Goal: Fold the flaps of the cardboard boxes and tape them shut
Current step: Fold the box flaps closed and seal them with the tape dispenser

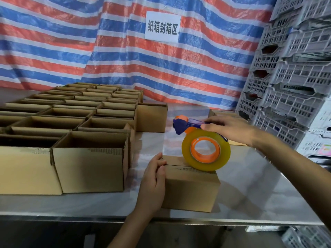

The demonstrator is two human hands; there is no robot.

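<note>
Nearest, at 6 o'clock: left hand [154, 178], forearm rising from the bottom edge, fingers curled over the 9 o'clock end of a small closed brown cardboard box [191, 190], thumb up on its top beside the flap seam, gripping it.

Behind everything, from 9 round to 1 o'clock: hanging red, blue and white striped plastic tarpaulin [53, 42].

At 3 o'clock: tall stacks of grey slotted plastic crates [295, 77].

Underneath: shiny steel worktop [250, 185], carrying all the boxes.

From 8 to 10 o'clock: tight block of open-topped brown cardboard boxes [89, 169]. Just off its 3 o'clock side, one lone open brown box [152, 119].

Closed box: flaps folded flat, sitting just right of centre by the worktop's front edge, near the block but apart from it.

At 2 o'clock from that box: right hand [231, 129], fingers wrapped round the handle of a blue and orange handheld tape dispenser [182, 125], holding it above the box.

On the dispenser's orange hub: roll of clear yellowish tape [206, 166], lower rim touching the box top along the seam.

At 12 o'clock, on the tarpaulin: white paper sign with black Chinese characters [162, 25].
</note>
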